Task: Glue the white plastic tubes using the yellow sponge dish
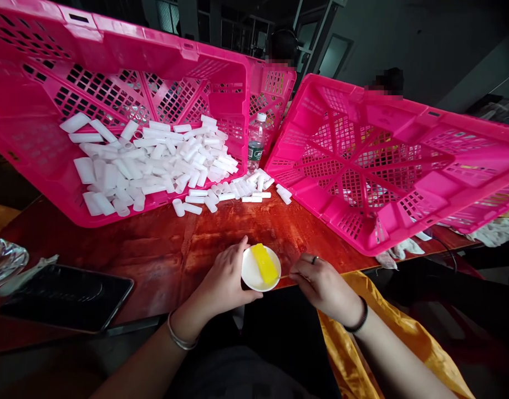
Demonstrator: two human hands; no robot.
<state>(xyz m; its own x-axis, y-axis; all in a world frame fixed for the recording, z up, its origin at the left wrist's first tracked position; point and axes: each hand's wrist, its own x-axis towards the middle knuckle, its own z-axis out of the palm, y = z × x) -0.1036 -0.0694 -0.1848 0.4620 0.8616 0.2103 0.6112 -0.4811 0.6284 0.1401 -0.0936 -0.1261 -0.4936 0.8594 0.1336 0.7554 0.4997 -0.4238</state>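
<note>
My left hand (228, 277) is wrapped round the side of a small round white bowl (249, 271), thumb along its near edge. A bright yellow slab (264, 263) lies across the bowl; I cannot tell what it is made of. Just right of the bowl, the fingers of my right hand (321, 285) are pinched together on a thin stick (284, 277), whose tip reaches the slab's lower end. Most of the stick is hidden by the fingers. Both hands are at the near edge of the reddish-brown table (213, 244).
A pink crate (233, 61) lies tipped on its side at left, with many short white tubes (154, 158) spilling out. Another pink crate (354, 166) leans at right. A water bottle (256, 141) stands between them. A dark phone (67, 296) and a glass dish (5, 260) are at left.
</note>
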